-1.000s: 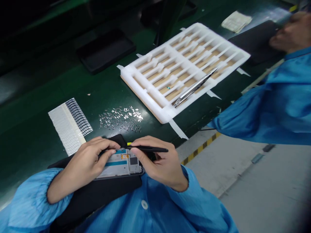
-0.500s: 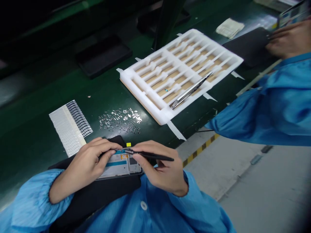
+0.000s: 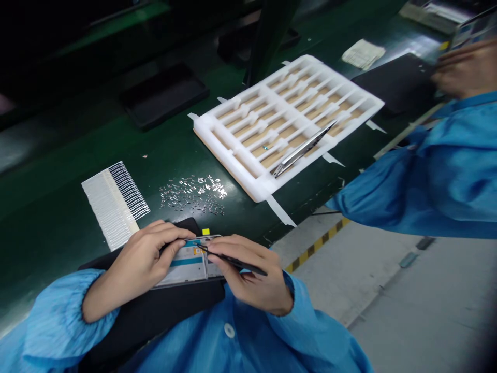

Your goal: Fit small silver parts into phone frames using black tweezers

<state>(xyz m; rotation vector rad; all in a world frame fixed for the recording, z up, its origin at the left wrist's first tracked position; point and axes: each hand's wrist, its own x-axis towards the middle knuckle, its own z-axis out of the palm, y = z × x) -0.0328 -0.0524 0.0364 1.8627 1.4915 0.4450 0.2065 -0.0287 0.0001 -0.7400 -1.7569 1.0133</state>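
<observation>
The person's L hand (image 3: 142, 256) has a firm grip on a phone frame (image 3: 190, 263), fingers curled over its top edge, thumb on the face, and the frame lies flat on a black pad (image 3: 171, 296) in the lap, btwn both hands. R hand (image 3: 250, 277) has a closed grip on black tweezers (image 3: 236, 263), tips angled down to the frame's upper edge, nr a small orange label (image 3: 199, 250); can't tell if they touch it. A yellow tag (image 3: 205, 231) sits just past the frame on the green counter (image 3: 70, 181). Further out on the counter: a loose scatter of small metal parts (image 3: 192, 194), w/ a white comb-like strip (image 3: 113, 204) to its L, and a white foam tray (image 3: 229, 160) taped down, w/ steel tweezers (image 3: 303, 150) lying across it. A black tray (image 3: 163, 96) sits beyond. To the R, a co-worker's blue sleeve (image 3: 427, 178) reaches across, the hand (image 3: 468, 70) blurred over a black pad (image 3: 396, 83), by a sheet of paper (image 3: 363, 54). Grey floor (image 3: 388, 295) w/ yellow-black hazard tape (image 3: 318, 246) shows below the counter's edge.
</observation>
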